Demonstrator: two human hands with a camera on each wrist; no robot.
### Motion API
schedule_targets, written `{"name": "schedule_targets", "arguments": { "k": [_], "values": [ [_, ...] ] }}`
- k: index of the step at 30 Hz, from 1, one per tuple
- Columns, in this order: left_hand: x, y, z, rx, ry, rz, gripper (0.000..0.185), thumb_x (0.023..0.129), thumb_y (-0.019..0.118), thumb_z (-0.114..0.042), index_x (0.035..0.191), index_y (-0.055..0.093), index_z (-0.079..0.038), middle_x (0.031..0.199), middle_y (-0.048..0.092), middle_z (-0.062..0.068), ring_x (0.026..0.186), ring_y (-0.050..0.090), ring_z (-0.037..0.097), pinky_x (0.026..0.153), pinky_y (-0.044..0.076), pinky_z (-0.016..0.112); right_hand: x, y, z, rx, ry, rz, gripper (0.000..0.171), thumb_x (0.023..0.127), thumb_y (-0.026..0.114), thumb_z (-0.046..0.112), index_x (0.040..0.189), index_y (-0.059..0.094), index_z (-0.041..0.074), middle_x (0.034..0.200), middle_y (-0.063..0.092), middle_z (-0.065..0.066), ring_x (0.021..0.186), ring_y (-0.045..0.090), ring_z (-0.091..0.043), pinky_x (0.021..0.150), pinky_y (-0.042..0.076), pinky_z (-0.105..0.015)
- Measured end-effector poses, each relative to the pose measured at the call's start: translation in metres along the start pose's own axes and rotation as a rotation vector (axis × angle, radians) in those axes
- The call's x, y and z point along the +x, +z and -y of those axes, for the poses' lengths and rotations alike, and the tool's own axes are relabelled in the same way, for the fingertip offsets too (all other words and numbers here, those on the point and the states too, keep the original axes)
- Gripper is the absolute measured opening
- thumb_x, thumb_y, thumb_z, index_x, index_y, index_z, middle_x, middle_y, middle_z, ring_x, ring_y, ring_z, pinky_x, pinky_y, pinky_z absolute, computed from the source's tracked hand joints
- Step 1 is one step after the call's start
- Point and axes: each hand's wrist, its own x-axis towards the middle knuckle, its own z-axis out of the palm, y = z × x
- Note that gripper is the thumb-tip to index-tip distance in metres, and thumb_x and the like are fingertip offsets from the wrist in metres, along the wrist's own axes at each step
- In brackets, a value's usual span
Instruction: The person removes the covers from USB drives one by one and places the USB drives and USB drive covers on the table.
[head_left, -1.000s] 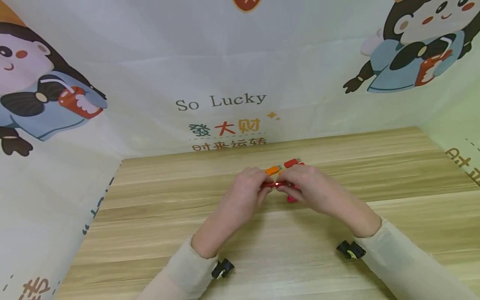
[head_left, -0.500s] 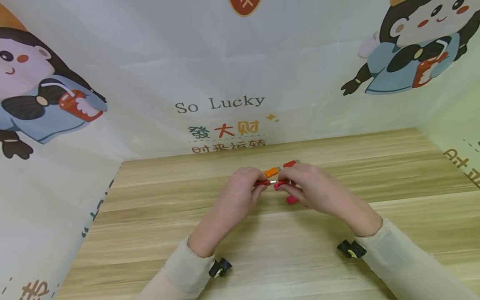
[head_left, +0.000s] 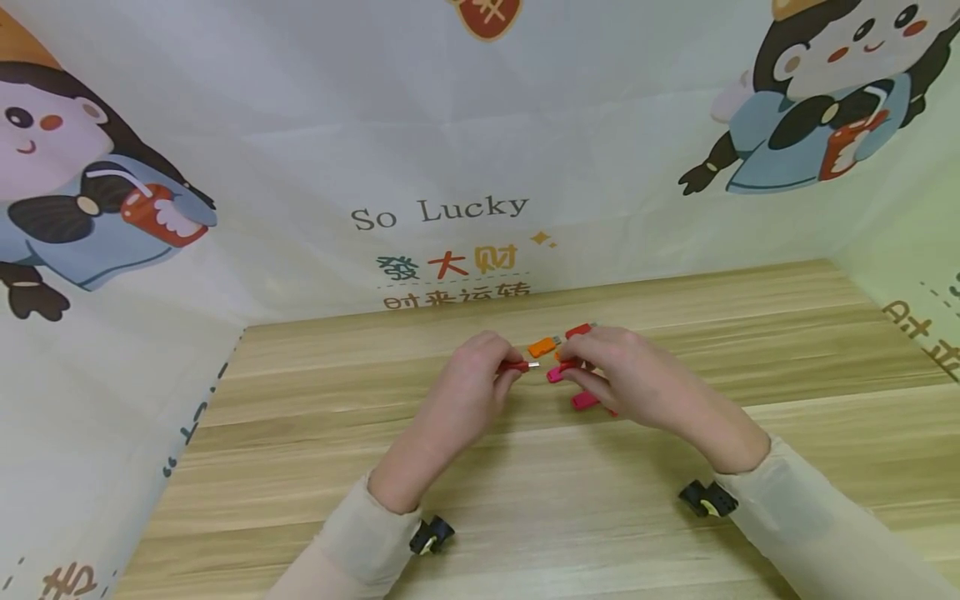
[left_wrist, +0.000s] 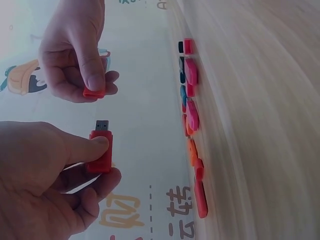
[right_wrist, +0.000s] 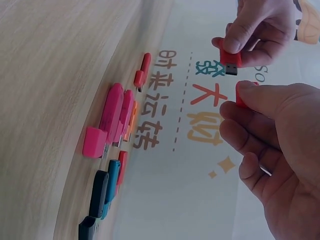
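Note:
My left hand pinches a red USB flash drive between thumb and fingers. The drive's bare metal plug points toward my right hand. My right hand pinches a small red cap, partly covered by the thumb. A short gap separates cap and plug, and both are held up above the table. Below my hands in the head view lie an orange flash drive, a red flash drive and a pink piece.
Several more pieces lie in a cluster on the wooden table, partly hidden by my right hand. Among them the right wrist view shows a pink flash drive, a black piece and a teal one. A printed backdrop stands behind.
The red cap has come off the flash drive, baring its plug. My left hand has drawn away to the left with the drive, while my right hand stays nearly in place with the cap.

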Motion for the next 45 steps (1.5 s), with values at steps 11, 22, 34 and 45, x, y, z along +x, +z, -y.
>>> {"name": "schedule_targets", "arguments": {
  "k": [11, 22, 34, 45],
  "values": [
    [-0.001, 0.002, 0.006, 0.024, -0.08, 0.052, 0.003, 0.1, 0.074, -0.004, 0.102, 0.076, -0.002, 0.1, 0.064, 0.006, 0.091, 0.063, 0.019, 0.08, 0.058, 0.03, -0.007, -0.005, 0.001, -0.037, 0.022, 0.025, 0.015, 0.092, 0.084, 0.006, 0.105, 0.077, 0.006, 0.101, 0.076, -0.002, 0.086, 0.07, -0.018, 0.076, 0.061, -0.033],
    [0.0, 0.007, 0.011, 0.065, -0.128, 0.081, 0.005, 0.099, 0.075, -0.006, 0.103, 0.077, -0.004, 0.099, 0.068, 0.005, 0.092, 0.065, 0.021, 0.085, 0.058, 0.034, -0.014, -0.006, 0.0, -0.052, 0.013, 0.04, 0.014, 0.091, 0.084, 0.005, 0.103, 0.077, 0.008, 0.103, 0.076, -0.001, 0.093, 0.071, -0.018, 0.08, 0.061, -0.035],
    [0.006, 0.016, 0.021, 0.028, -0.186, 0.14, 0.008, 0.101, 0.072, -0.004, 0.109, 0.076, -0.002, 0.106, 0.072, 0.009, 0.098, 0.068, 0.023, 0.09, 0.059, 0.037, -0.019, -0.007, 0.002, -0.055, -0.014, 0.039, 0.017, 0.089, 0.086, 0.004, 0.102, 0.076, 0.007, 0.096, 0.074, 0.0, 0.081, 0.065, -0.012, 0.071, 0.059, -0.031],
    [0.013, 0.025, 0.03, 0.035, -0.229, 0.208, 0.004, 0.1, 0.073, -0.005, 0.104, 0.074, -0.005, 0.1, 0.072, 0.006, 0.093, 0.066, 0.021, 0.088, 0.058, 0.038, -0.021, -0.007, 0.003, -0.06, -0.005, 0.05, 0.02, 0.087, 0.088, 0.005, 0.103, 0.076, 0.006, 0.097, 0.075, -0.001, 0.084, 0.069, -0.016, 0.073, 0.06, -0.032]
  ]
}}
